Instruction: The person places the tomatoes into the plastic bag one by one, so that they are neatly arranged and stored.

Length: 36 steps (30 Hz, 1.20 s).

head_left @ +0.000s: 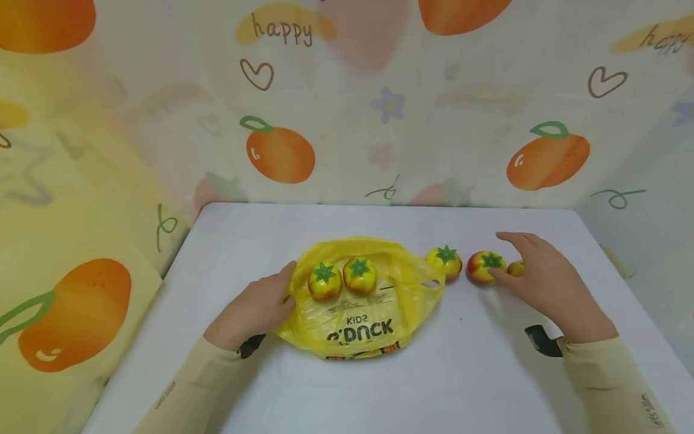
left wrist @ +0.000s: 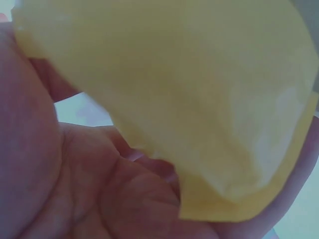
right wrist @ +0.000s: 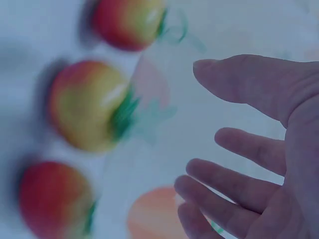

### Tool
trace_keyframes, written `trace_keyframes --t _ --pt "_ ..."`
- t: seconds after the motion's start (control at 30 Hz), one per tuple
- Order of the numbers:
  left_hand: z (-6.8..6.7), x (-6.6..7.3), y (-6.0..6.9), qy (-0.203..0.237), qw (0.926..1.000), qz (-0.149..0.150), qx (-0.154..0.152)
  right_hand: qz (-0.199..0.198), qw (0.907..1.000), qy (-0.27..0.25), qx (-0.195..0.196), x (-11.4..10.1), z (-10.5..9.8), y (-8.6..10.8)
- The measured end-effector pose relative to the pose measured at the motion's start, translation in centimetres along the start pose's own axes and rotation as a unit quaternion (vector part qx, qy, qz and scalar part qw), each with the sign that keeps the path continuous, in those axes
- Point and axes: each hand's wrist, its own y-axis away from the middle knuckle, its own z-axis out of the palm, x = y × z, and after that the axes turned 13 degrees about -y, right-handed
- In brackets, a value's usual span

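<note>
A yellow plastic bag [head_left: 352,337] with black lettering lies spread on the table. Two round yellow-red toy fruits [head_left: 325,282] [head_left: 359,276] with green star-shaped tops lie within its outline. My left hand [head_left: 257,310] grips the bag's left edge; in the left wrist view, yellow film [left wrist: 199,99] passes between thumb and fingers. To the right, my right hand [head_left: 547,286] hovers with fingers spread, holding nothing. Nearest it is a redder toy fruit [head_left: 482,267]. Another toy fruit [head_left: 446,265] sits by the bag's right handle, and one more [head_left: 516,269] is partly hidden by the hand.
The white table [head_left: 390,395] ends at a back edge against a hanging cloth [head_left: 347,108] printed with oranges. More of this cloth hangs at the left side.
</note>
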Motion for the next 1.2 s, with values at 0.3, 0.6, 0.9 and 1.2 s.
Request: trace_keyframes --t 0.3,0.6,0.9,1.2 --pt "0.1 -0.2 0.2 -0.005 0.9999 0.008 0.01 0.049 0.9987 0.008 -0.008 5.8 -0.3 0.2" --pt "0.2 -0.3 0.1 -0.011 0.9998 0.008 0.013 0.089 0.9955 0.005 -0.032 7.1 0.1 -0.4" --pt "0.3 -0.4 -0.1 -0.009 0.9999 0.004 0.012 0.111 0.9928 0.0 -0.044 7.7 0.5 -0.9" --pt "0.4 -0.5 -0.2 -0.008 0.9999 0.004 0.012 0.111 0.9919 -0.004 -0.061 7.8 0.7 -1.1"
